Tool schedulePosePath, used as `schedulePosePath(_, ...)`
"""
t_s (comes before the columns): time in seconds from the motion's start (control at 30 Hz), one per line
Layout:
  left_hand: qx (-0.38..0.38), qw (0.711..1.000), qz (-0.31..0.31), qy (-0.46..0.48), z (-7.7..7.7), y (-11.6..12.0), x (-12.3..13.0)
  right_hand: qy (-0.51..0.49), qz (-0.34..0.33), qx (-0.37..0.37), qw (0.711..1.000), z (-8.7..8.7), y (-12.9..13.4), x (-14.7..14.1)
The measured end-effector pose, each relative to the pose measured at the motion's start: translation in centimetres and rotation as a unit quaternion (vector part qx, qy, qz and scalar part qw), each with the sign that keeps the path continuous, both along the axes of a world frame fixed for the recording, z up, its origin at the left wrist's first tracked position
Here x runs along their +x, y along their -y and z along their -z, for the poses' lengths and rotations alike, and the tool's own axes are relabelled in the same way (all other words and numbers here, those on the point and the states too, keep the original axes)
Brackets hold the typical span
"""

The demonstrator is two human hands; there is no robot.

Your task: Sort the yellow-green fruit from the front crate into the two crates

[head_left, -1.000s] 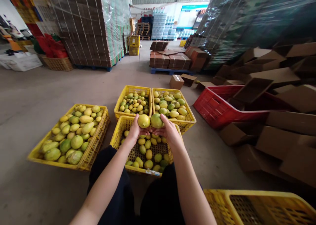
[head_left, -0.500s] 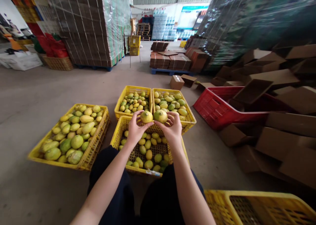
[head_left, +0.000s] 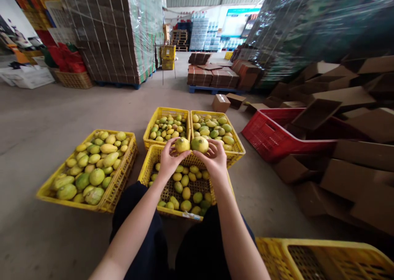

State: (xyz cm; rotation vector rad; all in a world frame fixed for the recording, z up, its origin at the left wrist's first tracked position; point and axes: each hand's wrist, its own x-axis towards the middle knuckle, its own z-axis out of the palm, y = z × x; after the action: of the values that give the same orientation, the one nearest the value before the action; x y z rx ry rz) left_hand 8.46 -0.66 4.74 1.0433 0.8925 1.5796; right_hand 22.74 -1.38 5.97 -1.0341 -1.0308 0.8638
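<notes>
My left hand [head_left: 170, 159] is closed round a yellow fruit [head_left: 182, 144], thumb below and fingers behind. Beside it, my right hand [head_left: 216, 157] grips a yellow-green fruit [head_left: 200, 144]. The two fruits are held side by side, close together, above the near yellow crate [head_left: 144, 170]. Inside that crate lie several small yellow-green fruits [head_left: 186, 193], with bare mesh bottom showing between them. Just beyond my hands stand a back left crate [head_left: 150, 123] of small fruits and a back right crate [head_left: 237, 152] of larger ones.
A heaped yellow crate [head_left: 121, 177] of large fruits stands at the left. On the right are a red crate [head_left: 261, 136] and a pile of open cardboard boxes [head_left: 353, 173]. Another yellow crate [head_left: 326, 242] sits at the lower right. Stacked cardboard [head_left: 212, 76] lies on a blue pallet ahead.
</notes>
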Motion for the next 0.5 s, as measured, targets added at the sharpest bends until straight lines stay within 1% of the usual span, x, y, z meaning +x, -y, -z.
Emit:
schedulePosePath(0.07, -0.053, 0.994, 0.042, 0.084, -0.5, 0.1, -0.1, -0.061, -0.03, -0.032, 0.997, -0.5, 0.2, 0.0)
schedulePosePath(0.13, -0.091, 0.978, 0.09, 0.162, -0.7, 0.1, -0.3, -0.119, -0.066, -0.069, 0.988, -1.1, 0.4, 0.0)
schedulePosePath(0.2, -0.126, 0.961, 0.12, 0.217, -0.9, -0.1, -0.6, -0.171, -0.103, -0.099, 0.975, -1.4, 0.5, 0.0)
schedulePosePath(0.3, -0.178, 0.94, 0.134, 0.26, -1.2, -0.2, -0.9, -0.25, -0.132, -0.127, 0.951, -1.6, 0.4, -0.2)
schedulePosePath(0.37, -0.195, 0.929, 0.153, 0.273, -1.5, -0.2, -1.0, -0.281, -0.144, -0.141, 0.938, -1.6, 0.3, -0.4)
schedulePosePath(0.5, -0.207, 0.916, 0.182, 0.292, -1.8, 0.1, -1.0, -0.278, -0.163, -0.159, 0.933, -1.3, 0.1, -0.9)
